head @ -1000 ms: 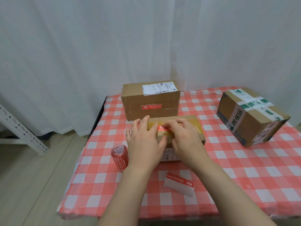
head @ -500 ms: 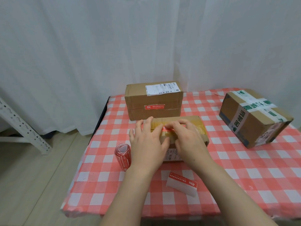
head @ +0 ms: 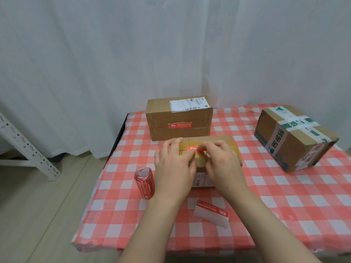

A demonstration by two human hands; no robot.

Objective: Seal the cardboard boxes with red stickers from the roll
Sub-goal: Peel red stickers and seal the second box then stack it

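Noted at lower centre, on the red-and-white checked table [head: 275, 196]: a white backing strip [head: 211, 213] with a red printed edge. Left of centre, lying on its side: the red sticker roll [head: 144, 182]. At centre, a low brown cardboard box [head: 226, 142] under both hands. Left hand [head: 173, 168] laid flat on the box, fingers straight, gripping nothing. Right hand [head: 223, 165] with fingers bent, tips pressing a red sticker [head: 192, 149] onto the box top. Just behind: a taller brown cardboard box [head: 178, 133] with a red seam sticker [head: 180, 125] on its front. At right, well apart: a tape-bound cardboard box [head: 292, 141]. Beyond, a white curtain [head: 133, 54].
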